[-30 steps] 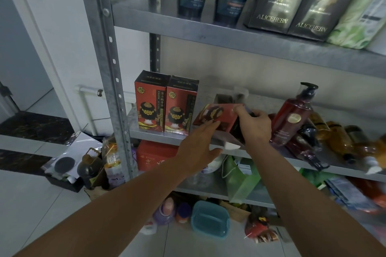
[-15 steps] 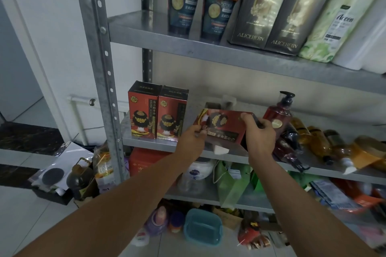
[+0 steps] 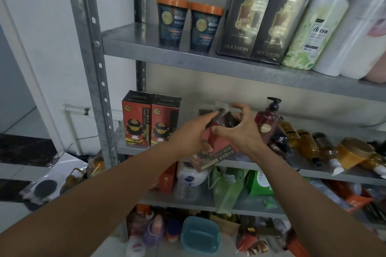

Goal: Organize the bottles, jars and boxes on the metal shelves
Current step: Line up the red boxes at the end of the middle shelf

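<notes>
A red box (image 3: 217, 153) with a dark printed label hangs tilted over the front edge of the middle metal shelf (image 3: 313, 173). My left hand (image 3: 191, 134) holds its left side, fingers stretched along the upper end. On its right side my right hand (image 3: 240, 131) grips it with thumb and curled, spread fingers. Two matching red boxes (image 3: 151, 120) stand upright side by side at the shelf's left end. A dark red pump bottle (image 3: 267, 124) stands just right of my hands.
Several amber bottles (image 3: 302, 144) lie tumbled on the middle shelf's right. The top shelf carries two orange-lidded jars (image 3: 188, 23), two black boxes (image 3: 265, 14) and a white-green bottle (image 3: 313, 29). Green bags (image 3: 225, 190) and a blue tub (image 3: 200, 236) sit lower. A steel post (image 3: 92, 48) rises left.
The red box has turned from lying flat between my hands to tilted with one end down. My right hand shifted over its top. The view has tilted upward.
</notes>
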